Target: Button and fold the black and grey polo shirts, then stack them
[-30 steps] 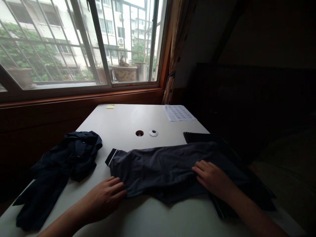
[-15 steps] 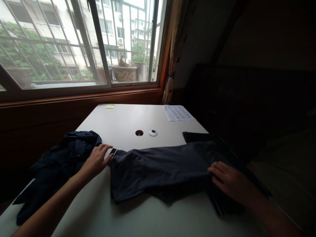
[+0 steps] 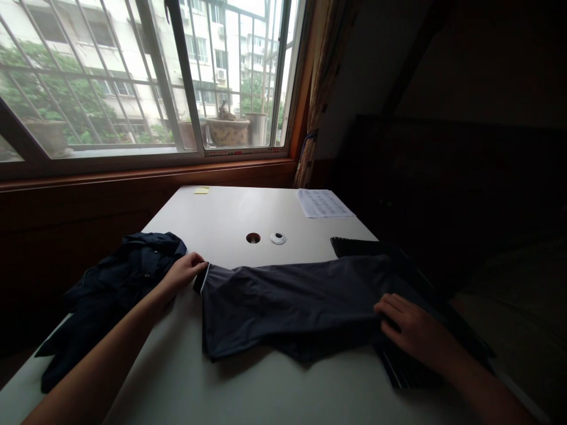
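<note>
A dark grey garment [image 3: 287,301] lies folded lengthwise across the white table, with soft wrinkles along it. At its left end is a black band [image 3: 201,280] with white edging. My left hand [image 3: 189,268] is closed, pinching the upper corner of that band. Over the garment's right part, my right hand [image 3: 410,324] has its fingers curled together on the cloth, the thumb below them. Black pleated cloth [image 3: 405,369] shows beneath and beyond the right hand; deep shadow hides where it joins the grey fabric.
A crumpled navy garment [image 3: 119,283] hangs over the table's [image 3: 230,212] left edge. Toward the back are a yellow sticky note [image 3: 202,190], printed papers [image 3: 325,203], a round hole [image 3: 253,238] and a white round cover [image 3: 278,238]. A barred window [image 3: 146,82] stands beyond.
My left hand has closed from a looser, spread hold into a pinch on the band's upper corner. The view has shifted slightly; my right hand stays on the cloth.
</note>
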Tool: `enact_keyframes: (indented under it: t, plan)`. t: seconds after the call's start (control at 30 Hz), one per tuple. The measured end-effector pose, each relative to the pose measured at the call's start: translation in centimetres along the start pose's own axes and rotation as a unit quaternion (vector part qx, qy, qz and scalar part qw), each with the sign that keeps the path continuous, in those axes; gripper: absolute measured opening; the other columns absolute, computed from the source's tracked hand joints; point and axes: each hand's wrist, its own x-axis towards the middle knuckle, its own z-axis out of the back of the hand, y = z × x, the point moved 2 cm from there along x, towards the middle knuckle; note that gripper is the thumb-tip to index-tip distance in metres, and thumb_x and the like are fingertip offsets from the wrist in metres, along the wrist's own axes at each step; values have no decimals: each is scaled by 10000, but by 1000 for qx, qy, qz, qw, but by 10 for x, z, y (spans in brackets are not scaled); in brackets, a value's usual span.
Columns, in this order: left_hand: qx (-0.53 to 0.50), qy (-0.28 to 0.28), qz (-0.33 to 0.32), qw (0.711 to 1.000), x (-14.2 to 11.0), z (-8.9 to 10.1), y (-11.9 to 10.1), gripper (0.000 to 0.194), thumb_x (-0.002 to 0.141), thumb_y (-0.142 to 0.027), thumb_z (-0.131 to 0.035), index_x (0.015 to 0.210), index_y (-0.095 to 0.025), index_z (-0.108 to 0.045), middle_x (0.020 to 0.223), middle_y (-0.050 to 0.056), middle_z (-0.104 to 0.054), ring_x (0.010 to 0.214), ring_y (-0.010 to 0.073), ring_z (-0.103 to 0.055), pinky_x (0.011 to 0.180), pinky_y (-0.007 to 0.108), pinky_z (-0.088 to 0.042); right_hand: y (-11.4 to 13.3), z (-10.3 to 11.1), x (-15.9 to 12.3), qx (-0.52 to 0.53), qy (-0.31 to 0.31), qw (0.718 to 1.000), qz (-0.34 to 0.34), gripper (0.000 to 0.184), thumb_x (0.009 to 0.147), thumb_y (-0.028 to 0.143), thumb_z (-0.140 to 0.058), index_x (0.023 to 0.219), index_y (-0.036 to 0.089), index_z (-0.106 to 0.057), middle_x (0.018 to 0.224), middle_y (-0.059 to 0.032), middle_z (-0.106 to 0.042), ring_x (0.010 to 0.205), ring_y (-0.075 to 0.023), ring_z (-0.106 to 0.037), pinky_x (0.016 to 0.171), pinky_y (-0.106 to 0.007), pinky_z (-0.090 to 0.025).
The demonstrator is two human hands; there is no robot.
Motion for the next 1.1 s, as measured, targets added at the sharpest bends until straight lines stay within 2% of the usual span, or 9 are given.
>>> enact_keyframes:
  t: [0.3, 0.43, 0.5, 0.6, 0.7, 0.77, 0.87, 0.97, 1.1]
  plan:
    - [99, -104, -24, 989, -14, -7, 18, 276, 884, -453, -489, 848, -197, -587, 850, 50, -627, 821, 233, -617, 729, 329, -477, 6, 3, 4, 1, 0, 1000, -2, 201, 821, 126, -560, 965, 220, -665, 1003, -74, -693, 930, -246, -659, 825, -377, -532]
    - [127, -162, -135, 969, -30, -5, 0, 219, 940, -383, -486, 959, -196, -598, 933, 54, -580, 822, 208, -595, 786, 344, -500, 12, 10, 6, 0, 18, 1000, 2, 198, 825, 133, -568, 976, 227, -654, 1018, -73, -682, 948, -251, -645, 841, -391, -514]
    - [135, -132, -236, 953, -50, -2, -20, 175, 961, -353, -513, 999, -209, -604, 980, 60, -581, 866, 205, -585, 829, 355, -500, 22, 17, 10, 6, 20, 1000, 1, 229, 834, 160, -583, 1043, 233, -644, 1065, -79, -673, 998, -265, -632, 877, -415, -499]
    - [154, 44, -380, 911, -93, -6, -54, 104, 959, -299, -570, 1019, -240, -631, 1062, 70, -605, 1007, 220, -556, 883, 355, -486, 54, 24, 24, 41, 15, 999, 11, 261, 866, 183, -588, 1118, 245, -622, 1101, -81, -658, 1046, -263, -611, 946, -437, -463]
    - [200, 149, -414, 876, -131, -17, -78, 254, 863, -365, -709, 1072, -243, -629, 1095, 79, -609, 1014, 254, -535, 880, 397, -481, 101, 20, 47, 95, 1, 995, 36, 172, 901, 183, -581, 1052, 248, -629, 1046, -65, -658, 1002, -237, -606, 949, -419, -445]
    - [228, 165, -411, 867, -145, -26, -85, 275, 824, -343, -739, 1052, -238, -627, 1067, 74, -614, 979, 260, -536, 879, 424, -475, 131, 10, 64, 123, -2, 991, 57, 166, 898, 184, -604, 1048, 250, -632, 1035, -54, -660, 982, -230, -600, 925, -400, -444]
    - [259, 154, -420, 856, -149, -35, -83, 125, 845, -184, -659, 959, -221, -620, 971, 65, -620, 915, 240, -545, 860, 415, -471, 161, -6, 84, 114, -2, 989, 90, 239, 869, 172, -647, 1097, 242, -627, 1051, -54, -661, 978, -240, -583, 904, -401, -432]
    - [268, 131, -441, 846, -144, -30, -74, 140, 879, -97, -567, 940, -212, -619, 904, 62, -620, 850, 216, -545, 800, 383, -472, 172, -14, 95, 90, 9, 990, 106, 179, 849, 104, -634, 983, 223, -632, 945, -37, -650, 902, -222, -567, 843, -372, -426]
    - [257, 88, -453, 849, -140, -12, -67, 257, 913, -88, -517, 1101, -223, -628, 965, 75, -635, 901, 221, -559, 808, 382, -483, 172, -11, 96, 101, -3, 989, 103, 171, 853, 72, -592, 951, 208, -624, 917, -35, -625, 865, -205, -540, 813, -347, -421]
